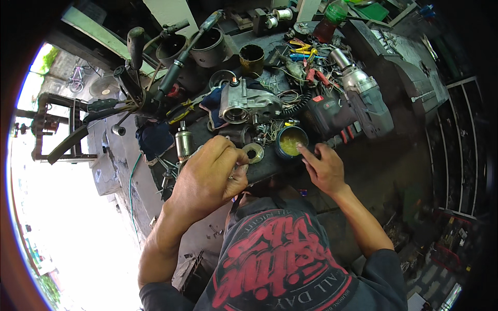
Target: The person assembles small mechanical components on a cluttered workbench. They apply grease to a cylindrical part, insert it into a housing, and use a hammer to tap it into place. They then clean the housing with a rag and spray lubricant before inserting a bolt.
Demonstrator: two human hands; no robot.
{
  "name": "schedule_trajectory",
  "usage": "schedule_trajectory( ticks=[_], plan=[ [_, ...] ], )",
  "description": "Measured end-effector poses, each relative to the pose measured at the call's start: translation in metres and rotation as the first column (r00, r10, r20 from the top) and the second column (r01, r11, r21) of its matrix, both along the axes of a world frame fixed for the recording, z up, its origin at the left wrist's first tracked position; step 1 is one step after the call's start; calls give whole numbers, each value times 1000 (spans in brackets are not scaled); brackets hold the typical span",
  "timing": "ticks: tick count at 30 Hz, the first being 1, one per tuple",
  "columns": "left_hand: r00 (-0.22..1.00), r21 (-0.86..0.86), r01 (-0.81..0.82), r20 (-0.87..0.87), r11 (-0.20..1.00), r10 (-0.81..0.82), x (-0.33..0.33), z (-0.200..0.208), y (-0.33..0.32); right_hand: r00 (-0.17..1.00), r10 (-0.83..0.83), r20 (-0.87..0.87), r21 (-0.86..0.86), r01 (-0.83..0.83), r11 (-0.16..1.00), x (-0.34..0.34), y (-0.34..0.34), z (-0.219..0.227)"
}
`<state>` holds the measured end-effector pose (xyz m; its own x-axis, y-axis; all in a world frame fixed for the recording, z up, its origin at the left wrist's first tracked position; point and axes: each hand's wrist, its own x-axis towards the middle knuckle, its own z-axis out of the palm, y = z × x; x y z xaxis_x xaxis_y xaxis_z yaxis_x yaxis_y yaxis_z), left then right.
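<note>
My left hand (210,168) is closed, its thumb and fingers pinching a small round metal part with a hole in its middle (258,157). Just right of it stands a round blue tin (281,152) with yellowish grease (290,139) inside. My right hand (327,170) has its fingers apart, the index fingertip at the tin's near right rim; whether it touches the grease I cannot tell. Beyond the tin lies a silver cast-metal housing (249,101). A motor armature (183,143) stands upright beyond my left hand.
A cordless impact wrench (365,101) lies to the right. Pliers and screwdrivers (306,52) are heaped at the back, near a bottle of red liquid (326,31). Several metal cans (207,49) and a holder of hammers and long-handled tools (137,93) stand at the back left.
</note>
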<state>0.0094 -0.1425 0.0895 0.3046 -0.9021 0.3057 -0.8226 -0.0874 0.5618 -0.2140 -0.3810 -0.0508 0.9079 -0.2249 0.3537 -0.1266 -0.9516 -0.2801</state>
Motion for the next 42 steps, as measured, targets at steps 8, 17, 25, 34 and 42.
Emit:
schedule_trajectory(
  ticks=[8,17,25,34,42],
  plan=[
    [993,35,-94,-66,995,96,2,4,4,989,132,60,-108,-126,986,5,-6,-25],
    [981,68,-83,-172,994,94,16,-3,6,980,-165,-112,858,179,482,162,-33,17],
    [934,125,-252,-227,960,275,6,5,33,871,126,-476,739,318,593,226,-67,0],
    [835,12,-466,-326,885,444,-10,8,61,934,-210,-289,500,334,799,206,-44,4],
    [804,-67,-486,-426,871,416,33,-13,37,938,-345,36,846,155,510,221,-16,-31]
  ],
)
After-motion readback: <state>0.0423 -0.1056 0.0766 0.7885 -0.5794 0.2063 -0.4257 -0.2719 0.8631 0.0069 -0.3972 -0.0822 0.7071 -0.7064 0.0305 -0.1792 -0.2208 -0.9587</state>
